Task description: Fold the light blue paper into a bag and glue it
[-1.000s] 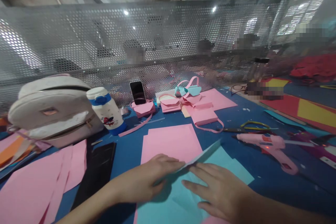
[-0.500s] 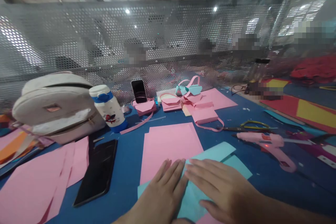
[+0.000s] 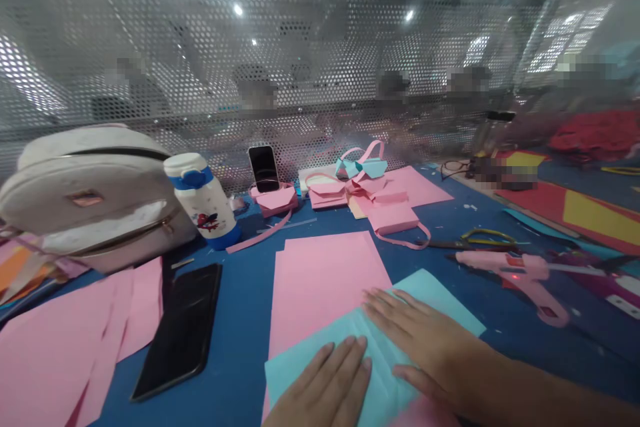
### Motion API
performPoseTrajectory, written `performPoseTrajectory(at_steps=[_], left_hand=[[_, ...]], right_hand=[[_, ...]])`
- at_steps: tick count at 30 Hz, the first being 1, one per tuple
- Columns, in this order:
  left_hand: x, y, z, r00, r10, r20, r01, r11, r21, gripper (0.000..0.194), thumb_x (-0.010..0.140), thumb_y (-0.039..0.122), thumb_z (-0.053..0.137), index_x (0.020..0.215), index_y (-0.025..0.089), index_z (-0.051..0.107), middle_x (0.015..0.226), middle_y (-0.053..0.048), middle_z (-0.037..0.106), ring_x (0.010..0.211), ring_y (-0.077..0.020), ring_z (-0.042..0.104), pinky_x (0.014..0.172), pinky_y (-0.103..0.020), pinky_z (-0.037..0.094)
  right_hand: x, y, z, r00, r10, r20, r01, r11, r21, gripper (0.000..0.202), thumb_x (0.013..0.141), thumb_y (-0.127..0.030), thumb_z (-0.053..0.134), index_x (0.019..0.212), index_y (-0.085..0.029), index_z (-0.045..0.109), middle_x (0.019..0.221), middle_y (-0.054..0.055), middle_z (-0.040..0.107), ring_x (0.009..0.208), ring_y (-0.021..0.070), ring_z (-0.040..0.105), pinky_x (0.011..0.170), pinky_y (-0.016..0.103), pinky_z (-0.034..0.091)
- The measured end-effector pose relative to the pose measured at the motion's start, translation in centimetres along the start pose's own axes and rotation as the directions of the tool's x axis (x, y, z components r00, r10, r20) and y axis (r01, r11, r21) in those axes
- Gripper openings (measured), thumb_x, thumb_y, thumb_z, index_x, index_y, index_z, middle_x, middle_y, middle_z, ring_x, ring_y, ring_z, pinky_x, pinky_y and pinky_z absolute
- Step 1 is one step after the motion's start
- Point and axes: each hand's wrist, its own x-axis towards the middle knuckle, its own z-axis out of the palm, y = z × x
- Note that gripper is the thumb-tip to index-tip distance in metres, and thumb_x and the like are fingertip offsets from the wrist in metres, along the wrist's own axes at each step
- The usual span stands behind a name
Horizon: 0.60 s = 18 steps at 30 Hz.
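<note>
A creased light-blue sheet of paper (image 3: 300, 360) lies at an angle over pink paper sheets (image 3: 330, 270) at the front of the table. Flat on its lower left part rests my left hand (image 3: 333, 387), fingers stretched out and palm down. My right hand (image 3: 413, 333) presses on the sheet's right half with its fingers extended and its thumb spread apart. Fold lines run through the blue paper between the two hands. Neither hand grips anything.
Left of the sheets are a black phone (image 3: 180, 327), cut pink paper (image 3: 55, 353), a bottle (image 3: 203, 203) and a backpack (image 3: 100, 207). Small pink paper bags (image 3: 395, 217) stand behind. To the right lie scissors (image 3: 487, 237) and a pink glue gun (image 3: 525, 273). A perforated metal screen (image 3: 320, 53) borders the back.
The blue paper's raised upper flap now lies flat and spread out. My left hand has slid down toward me, and my hands have moved apart.
</note>
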Motion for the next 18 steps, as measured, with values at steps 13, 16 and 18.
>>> performPoseTrajectory(at_steps=[13,16,18], left_hand=[[-0.5,0.4,-0.3,0.999,-0.015,0.041,0.027,0.955,-0.296,0.052,0.101,0.008,0.030,0.153,0.012,0.022,0.142,-0.015,0.049,0.132,-0.0261,0.045,0.108,-0.035,0.043],[-0.7,0.6,0.1,0.999,-0.018,-0.028,0.012,0.983,-0.181,0.043,0.102,0.008,0.027,0.142,0.008,0.042,0.133,-0.012,0.062,0.126,-0.0229,0.055,0.108,-0.033,0.043],[-0.8,0.8,0.5,0.999,-0.027,-0.044,0.021,0.993,-0.116,0.043,0.102,0.008,0.024,0.138,0.007,0.047,0.126,-0.010,0.067,0.120,-0.0205,0.061,0.107,-0.032,0.044]], right_hand=[[7.8,0.6,-3.0,0.913,-0.364,0.186,0.234,0.839,0.492,0.049,0.103,-0.026,0.034,0.152,-0.027,0.028,0.157,0.003,0.030,0.147,0.0172,0.019,0.121,0.047,0.014],[9.2,-0.3,-2.6,0.886,-0.427,0.181,0.302,0.827,0.475,0.048,0.103,-0.027,0.034,0.151,-0.026,0.029,0.157,0.004,0.030,0.147,0.0189,0.018,0.120,0.048,0.013],[10.1,-1.3,-2.3,0.878,-0.450,0.165,0.342,0.829,0.442,0.048,0.103,-0.029,0.035,0.150,-0.023,0.034,0.156,0.005,0.031,0.147,0.0205,0.018,0.120,0.048,0.012]])
